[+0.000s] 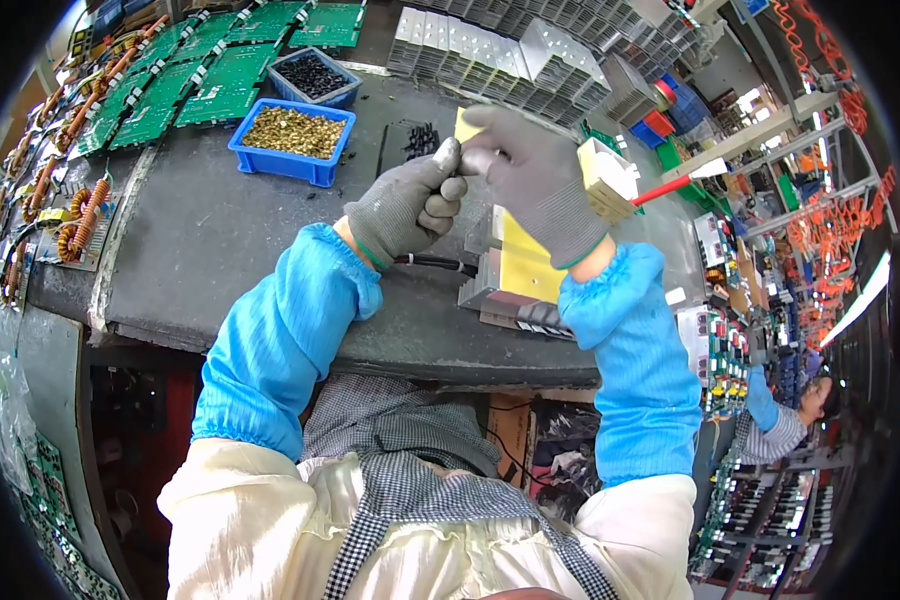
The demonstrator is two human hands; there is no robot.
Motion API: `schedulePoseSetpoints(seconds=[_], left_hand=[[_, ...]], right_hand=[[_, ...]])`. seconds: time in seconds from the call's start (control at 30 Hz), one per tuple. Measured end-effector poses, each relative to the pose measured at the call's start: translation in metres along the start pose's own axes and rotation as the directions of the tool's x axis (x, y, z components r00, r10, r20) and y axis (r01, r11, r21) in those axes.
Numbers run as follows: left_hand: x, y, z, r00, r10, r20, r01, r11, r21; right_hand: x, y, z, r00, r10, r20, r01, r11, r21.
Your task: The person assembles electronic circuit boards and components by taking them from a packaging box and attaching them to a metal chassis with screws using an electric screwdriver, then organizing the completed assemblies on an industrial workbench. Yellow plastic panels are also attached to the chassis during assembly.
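My left hand [402, 205], in a grey glove, is raised over the bench with thumb and forefinger pinched together; whatever sits between the fingertips is too small to make out. Close against it, my right hand [545, 180], also gloved, has its fingers bent toward the same spot, partly blurred, and I cannot see what they grip. A patch of yellow [464, 124] shows behind the right fingers. Beneath the right wrist stands a grey metal heat sink [482, 283] with a yellow sheet [527, 262] on it. Small black parts [422, 139] lie beyond the left hand.
A blue bin [282, 166] holds brass-coloured small parts; a second bin [344, 96] holds black ones. Green circuit boards [232, 82] lie far left, metal heat sinks [460, 50] are stacked behind. A red-handled tool [662, 190] rests by a cream box [600, 170]. A co-worker [785, 430] is at right.
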State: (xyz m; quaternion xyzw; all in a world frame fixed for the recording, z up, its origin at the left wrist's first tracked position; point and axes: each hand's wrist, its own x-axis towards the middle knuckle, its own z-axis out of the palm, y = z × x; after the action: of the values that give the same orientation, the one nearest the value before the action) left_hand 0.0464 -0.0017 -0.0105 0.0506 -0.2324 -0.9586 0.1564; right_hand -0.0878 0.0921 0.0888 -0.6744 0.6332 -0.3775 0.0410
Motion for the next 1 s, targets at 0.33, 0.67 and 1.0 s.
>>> schedulePoseSetpoints(seconds=[0.33,0.67,1.0], left_hand=[[0.008,-0.002,0.006,0.943,0.035,-0.331,-0.015,0.998,0.063],[0.01,-0.005,-0.009,0.951,0.07,-0.301,-0.025,0.988,0.152],[0.005,-0.005,-0.007,0.975,0.112,-0.19,-0.086,0.986,0.14]], right_hand=[[-0.055,0.026,-0.065,0.937,0.329,0.122,-0.312,0.94,-0.14],[-0.073,0.04,-0.055,0.92,0.379,0.102,-0.352,0.911,-0.215],[-0.077,0.029,-0.042,0.986,0.128,0.11,-0.048,0.838,-0.543]])
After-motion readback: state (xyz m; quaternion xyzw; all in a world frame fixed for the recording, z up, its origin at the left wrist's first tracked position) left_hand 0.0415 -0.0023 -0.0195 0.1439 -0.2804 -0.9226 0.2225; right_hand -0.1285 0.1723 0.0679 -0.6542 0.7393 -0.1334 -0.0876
